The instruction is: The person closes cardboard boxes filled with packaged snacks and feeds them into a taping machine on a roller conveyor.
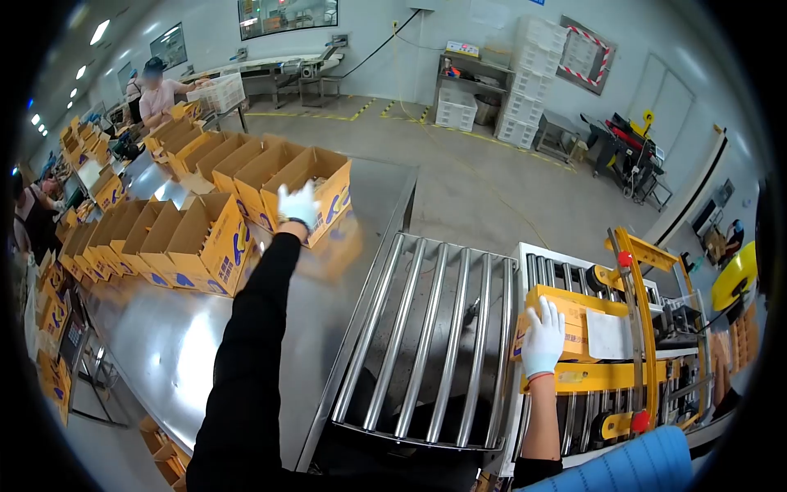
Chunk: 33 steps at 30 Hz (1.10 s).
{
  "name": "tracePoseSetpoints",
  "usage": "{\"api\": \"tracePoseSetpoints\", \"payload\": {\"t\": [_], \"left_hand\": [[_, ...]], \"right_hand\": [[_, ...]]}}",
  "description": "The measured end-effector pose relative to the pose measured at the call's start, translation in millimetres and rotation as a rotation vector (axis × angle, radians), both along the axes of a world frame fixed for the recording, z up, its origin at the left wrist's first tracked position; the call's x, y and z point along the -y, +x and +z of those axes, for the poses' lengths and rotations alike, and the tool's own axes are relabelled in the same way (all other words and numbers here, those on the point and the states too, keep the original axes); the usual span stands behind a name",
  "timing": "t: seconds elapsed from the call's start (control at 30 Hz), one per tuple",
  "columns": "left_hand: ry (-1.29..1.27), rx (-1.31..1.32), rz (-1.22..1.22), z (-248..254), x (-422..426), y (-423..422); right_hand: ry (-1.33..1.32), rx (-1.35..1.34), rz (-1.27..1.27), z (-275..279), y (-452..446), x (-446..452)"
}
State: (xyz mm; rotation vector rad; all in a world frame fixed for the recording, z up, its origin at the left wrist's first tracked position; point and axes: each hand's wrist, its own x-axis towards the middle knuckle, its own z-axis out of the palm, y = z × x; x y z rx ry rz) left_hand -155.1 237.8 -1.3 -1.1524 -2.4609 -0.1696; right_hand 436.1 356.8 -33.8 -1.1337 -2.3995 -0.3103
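My left hand (297,205), in a white glove, reaches forward to the nearest open carton (332,197) of the far row. Its fingers look spread at the carton's near rim; whether they touch it I cannot tell. Something pale shows inside this carton. My right hand (543,338), also gloved, lies with its fingers stretched out on top of a closed yellow carton (578,316). That carton sits at the mouth of a yellow-framed carton machine (648,312), with a white sheet (608,334) on its top.
A second row of open cartons (205,246) stands on the steel table (328,328). A roller conveyor (430,336) joins table and machine. A person (157,94) works at the far left beside a white crate (220,93). White crates (529,82) are stacked by the wall.
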Motion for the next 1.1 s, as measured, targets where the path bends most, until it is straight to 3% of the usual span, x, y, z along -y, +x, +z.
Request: {"api": "tracePoseSetpoints", "payload": {"t": [0.03, 0.13, 0.2, 0.23, 0.27, 0.3, 0.4, 0.43, 0.47, 0.53, 0.6, 0.63, 0.67, 0.73, 0.83, 0.9, 0.93, 1.0, 1.03, 1.1], "left_hand": [[-0.261, 0.184, 0.087, -4.1, 14.7, -25.7], [-0.266, 0.201, -0.082, 27.4, 22.3, 40.4], [-0.258, 0.241, -0.303, 44.1, 35.2, 103.0], [-0.253, 0.317, -0.363, 46.1, 41.1, 125.0], [-0.101, 0.521, -0.520, 48.1, 59.8, 138.1], [0.329, 1.145, -0.700, 53.7, 83.4, 158.2], [0.492, 0.354, -0.396, 47.9, 136.5, 162.0], [0.481, 0.354, -0.399, 30.2, 144.4, 151.3], [0.355, 0.897, -0.614, 1.9, 145.4, 134.1], [0.054, 0.953, -0.878, 12.5, 157.1, 158.7], [-0.134, 0.517, -0.954, 19.3, 138.6, 177.9], [-0.123, 0.524, -0.946, 12.8, 125.9, 186.2], [-0.030, 0.490, -0.807, 2.5, 108.9, 190.3], [0.145, 0.407, -0.643, -4.6, 97.2, 207.4], [0.261, 0.262, -0.511, -9.2, 99.0, 211.9], [0.647, 0.783, -0.292, -17.8, 110.5, 213.9], [0.651, 0.774, -0.281, -33.9, 113.4, 204.8], [0.615, 1.555, -0.348, -72.8, 113.6, 178.1], [0.585, 1.512, -0.419, -51.6, 115.4, 190.1], [0.573, 1.407, -0.368, -57.7, 87.8, 212.1]], "right_hand": [[-0.011, 0.043, -0.012, 2.1, 8.3, -2.1], [-0.013, -0.008, -0.028, 13.1, 12.4, 7.6], [-0.404, -0.081, 0.149, 22.1, -12.4, 27.5], [-0.449, -0.233, 0.334, 19.4, -33.0, 55.8], [-0.492, -0.387, 0.520, 17.2, -58.7, 90.7], [-0.430, -0.279, 0.532, 35.9, -79.6, 121.6], [-0.293, -0.075, 0.614, 47.5, -111.4, 168.5], [-0.344, -0.044, 0.637, 22.9, -116.5, 166.5], [-0.299, 0.008, 0.676, 7.1, -116.2, 163.7], [-0.401, -0.100, 0.788, 6.7, -111.8, 151.1], [-0.778, -0.201, 0.804, 9.3, -109.7, 136.9], [-0.918, -0.400, 0.715, 17.2, -112.4, 139.2], [-0.958, -0.349, 0.637, 25.5, -118.3, 131.9], [-0.345, -0.137, 0.726, 43.7, -137.1, 117.9], [-0.120, -0.070, 0.455, 63.4, -151.7, 119.7], [-0.126, -0.093, 0.432, 63.3, -151.9, 134.4], [-0.129, -0.086, 0.460, 60.6, -144.2, 150.6], [-0.307, -0.022, 0.574, 37.8, -122.2, 168.8], [-0.286, -0.007, 0.561, 26.0, -111.5, 168.7], [-0.282, 0.071, 0.448, 20.4, -92.7, 154.1]]}}
